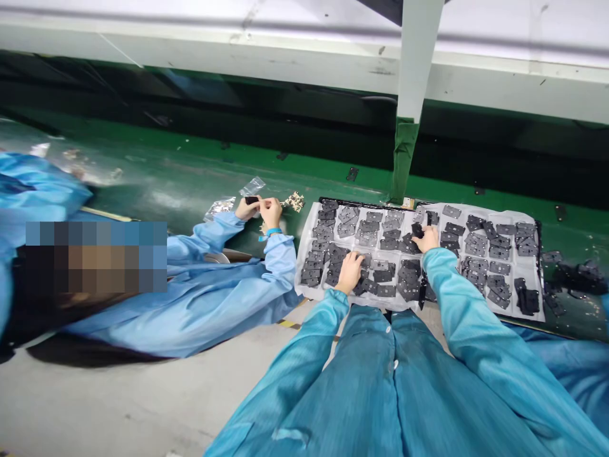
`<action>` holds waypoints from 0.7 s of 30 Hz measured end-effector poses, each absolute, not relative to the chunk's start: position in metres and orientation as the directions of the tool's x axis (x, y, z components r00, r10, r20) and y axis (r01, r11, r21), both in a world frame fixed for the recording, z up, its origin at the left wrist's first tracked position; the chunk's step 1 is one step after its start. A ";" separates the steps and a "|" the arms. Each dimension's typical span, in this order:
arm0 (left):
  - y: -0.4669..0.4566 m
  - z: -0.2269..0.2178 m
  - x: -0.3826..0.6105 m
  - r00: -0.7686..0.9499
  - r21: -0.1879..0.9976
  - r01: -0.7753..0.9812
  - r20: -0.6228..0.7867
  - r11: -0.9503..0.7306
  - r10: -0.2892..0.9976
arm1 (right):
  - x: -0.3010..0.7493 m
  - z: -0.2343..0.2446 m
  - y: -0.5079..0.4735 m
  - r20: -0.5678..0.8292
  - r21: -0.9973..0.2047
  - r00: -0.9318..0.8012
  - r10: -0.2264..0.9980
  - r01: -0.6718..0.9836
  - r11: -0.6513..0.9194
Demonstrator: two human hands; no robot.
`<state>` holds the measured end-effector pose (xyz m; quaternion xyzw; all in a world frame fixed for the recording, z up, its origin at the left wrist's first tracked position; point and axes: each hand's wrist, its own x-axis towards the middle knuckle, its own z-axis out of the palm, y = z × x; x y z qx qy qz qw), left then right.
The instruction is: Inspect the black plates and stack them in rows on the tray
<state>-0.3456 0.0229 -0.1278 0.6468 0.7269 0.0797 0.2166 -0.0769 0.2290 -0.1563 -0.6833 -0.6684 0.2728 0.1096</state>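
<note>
**Two hands on a sheet of small parts**

Flat dark parts [476, 244] lay in loose rows on a white sheet [533, 219], on the green tabletop [190, 178]. The left hand [351, 271] rested palm down on the near-left rows, fingers relaxed, gripping nothing. The right hand [427, 240], farther in, pinched one dark piece [417, 230] at mid-sheet. The parts looked thin, light and stiff, probably best nipped by the edges. A co-worker's hands [263, 209] worked at far left.

I wear a light blue, slightly glossy smock [380, 387]. Its left sleeve [295, 355] and right sleeve [471, 330] reach my wrists; left hand [351, 271] and right hand [427, 240] are bare.
</note>
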 end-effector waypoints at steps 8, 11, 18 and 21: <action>0.029 -0.122 -0.350 -0.079 0.430 0.889 -0.200 0.160 0.977 | -0.073 -0.150 0.241 -0.220 -0.631 0.046 0.974 0.755 -0.178; 0.032 -0.123 -0.353 -0.074 0.462 0.871 -0.213 0.167 0.974 | -0.072 -0.137 0.240 -0.189 -0.696 0.060 0.980 0.696 -0.177; 0.031 -0.107 -0.351 -0.076 0.525 0.833 -0.200 0.172 0.977 | -0.097 -0.095 0.199 -0.302 -0.876 -0.019 0.953 0.399 -0.270; 0.036 -0.084 -0.338 -0.227 0.687 0.685 -0.112 0.240 0.968 | -0.116 -0.074 0.172 -0.378 -0.906 -0.133 0.916 0.254 -0.337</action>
